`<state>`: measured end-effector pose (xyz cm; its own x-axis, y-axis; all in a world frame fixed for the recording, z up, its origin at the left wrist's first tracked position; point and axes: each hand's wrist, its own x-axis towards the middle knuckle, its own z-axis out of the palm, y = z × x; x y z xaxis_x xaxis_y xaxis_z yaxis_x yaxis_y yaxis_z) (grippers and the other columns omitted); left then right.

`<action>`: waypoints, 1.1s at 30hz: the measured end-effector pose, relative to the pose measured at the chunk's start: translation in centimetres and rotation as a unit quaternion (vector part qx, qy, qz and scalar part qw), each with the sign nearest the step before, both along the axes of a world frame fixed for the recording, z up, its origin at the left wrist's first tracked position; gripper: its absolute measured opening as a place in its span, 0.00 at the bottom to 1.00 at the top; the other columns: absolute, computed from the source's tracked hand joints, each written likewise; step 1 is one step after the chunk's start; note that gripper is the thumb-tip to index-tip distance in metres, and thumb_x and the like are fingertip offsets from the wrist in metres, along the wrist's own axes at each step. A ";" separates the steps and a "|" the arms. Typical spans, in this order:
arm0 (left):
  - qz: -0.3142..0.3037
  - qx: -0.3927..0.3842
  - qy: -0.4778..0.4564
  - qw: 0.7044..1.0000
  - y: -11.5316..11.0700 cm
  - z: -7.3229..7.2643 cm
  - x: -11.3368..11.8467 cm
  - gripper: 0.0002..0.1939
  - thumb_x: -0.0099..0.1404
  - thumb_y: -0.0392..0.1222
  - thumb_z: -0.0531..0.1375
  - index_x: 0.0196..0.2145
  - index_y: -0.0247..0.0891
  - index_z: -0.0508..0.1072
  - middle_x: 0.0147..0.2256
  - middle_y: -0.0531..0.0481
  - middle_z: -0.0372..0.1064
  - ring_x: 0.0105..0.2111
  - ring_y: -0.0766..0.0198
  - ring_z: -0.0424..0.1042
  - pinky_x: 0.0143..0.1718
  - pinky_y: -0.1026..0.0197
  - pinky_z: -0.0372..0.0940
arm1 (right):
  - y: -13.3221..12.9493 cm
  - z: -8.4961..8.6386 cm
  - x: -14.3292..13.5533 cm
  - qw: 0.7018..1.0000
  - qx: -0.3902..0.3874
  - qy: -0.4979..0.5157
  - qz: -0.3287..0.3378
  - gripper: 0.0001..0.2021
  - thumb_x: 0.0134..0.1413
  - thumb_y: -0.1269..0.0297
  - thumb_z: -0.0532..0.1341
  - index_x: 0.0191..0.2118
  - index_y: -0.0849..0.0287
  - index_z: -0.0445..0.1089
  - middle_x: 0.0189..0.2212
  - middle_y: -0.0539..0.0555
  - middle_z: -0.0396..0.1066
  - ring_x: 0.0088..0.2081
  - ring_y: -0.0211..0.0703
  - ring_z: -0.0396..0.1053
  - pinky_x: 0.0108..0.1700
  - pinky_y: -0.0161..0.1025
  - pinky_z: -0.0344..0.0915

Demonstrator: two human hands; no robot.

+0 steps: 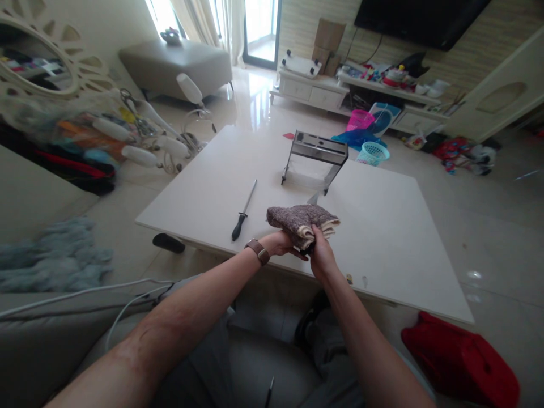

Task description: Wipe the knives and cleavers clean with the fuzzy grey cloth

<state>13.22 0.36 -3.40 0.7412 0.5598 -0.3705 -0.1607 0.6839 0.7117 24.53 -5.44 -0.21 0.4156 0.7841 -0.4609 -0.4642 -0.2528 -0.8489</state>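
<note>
A folded brown towel (304,218) with pale edges is held above the near part of the white table. My left hand (280,243), with a watch on its wrist, supports it from below and the left. My right hand (321,252) is closed at the towel's near edge, around the dark handle of a knife (313,198). Only the tip of the blade shows, past the towel's far side; the towel hides the rest. To the left lies a sharpening steel (244,212) with a black handle. A knife block (319,146) with clear sides stands farther back.
The white table (382,221) stretches out before me. Two small items lie near its front edge. A red stool (459,357) stands at the right. Beyond the table are a blue basket (373,152) and a TV cabinet (314,93); a lamp (140,156) is at the left.
</note>
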 end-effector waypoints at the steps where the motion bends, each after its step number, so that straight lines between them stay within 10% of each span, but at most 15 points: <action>1: -0.012 0.005 0.002 1.000 0.0 0.2 -0.1 0.21 0.64 0.40 0.69 0.55 0.44 0.78 0.58 0.39 0.73 0.50 0.51 0.77 0.41 0.50 0.78 | -0.1 0.0 0.3 1.000 -0.002 -0.027 0.006 0.18 0.57 0.53 0.67 0.50 0.56 0.76 0.49 0.52 0.81 0.55 0.47 0.76 0.57 0.45 0.73; 8: -0.007 0.031 0.035 0.999 0.0 2.1 -0.1 0.19 0.65 0.46 0.69 0.52 0.40 0.78 0.51 0.36 0.77 0.43 0.54 0.76 0.41 0.45 0.78 | 0.1 0.9 1.8 0.991 0.087 -0.093 -0.050 0.21 0.53 0.55 0.68 0.51 0.57 0.75 0.53 0.53 0.78 0.59 0.46 0.73 0.64 0.48 0.68; 18: 0.092 -0.074 0.063 0.991 1.5 4.8 -0.6 0.05 0.70 0.27 0.58 0.36 0.34 0.69 0.33 0.47 0.70 0.33 0.63 0.73 0.44 0.45 0.77 | 1.1 3.2 7.2 0.939 0.192 -0.131 -0.251 0.16 0.51 0.62 0.66 0.45 0.60 0.75 0.47 0.53 0.79 0.53 0.44 0.76 0.61 0.46 0.71; 23: 0.118 -0.094 0.019 0.988 1.7 5.4 -1.1 0.08 0.71 0.25 0.54 0.38 0.33 0.69 0.30 0.50 0.65 0.27 0.68 0.68 0.31 0.65 0.70 | 1.2 1.8 8.4 0.945 0.161 -0.127 -0.255 0.16 0.52 0.63 0.64 0.47 0.58 0.73 0.48 0.52 0.78 0.51 0.43 0.77 0.62 0.47 0.70; 33: 0.126 -0.145 -0.061 0.980 1.7 5.8 -0.6 0.13 0.75 0.42 0.55 0.32 0.35 0.67 0.23 0.56 0.57 0.19 0.72 0.58 0.20 0.71 0.58 | 1.5 0.4 8.7 0.944 0.164 -0.174 -0.227 0.21 0.48 0.65 0.66 0.51 0.54 0.72 0.50 0.49 0.77 0.51 0.41 0.75 0.64 0.49 0.67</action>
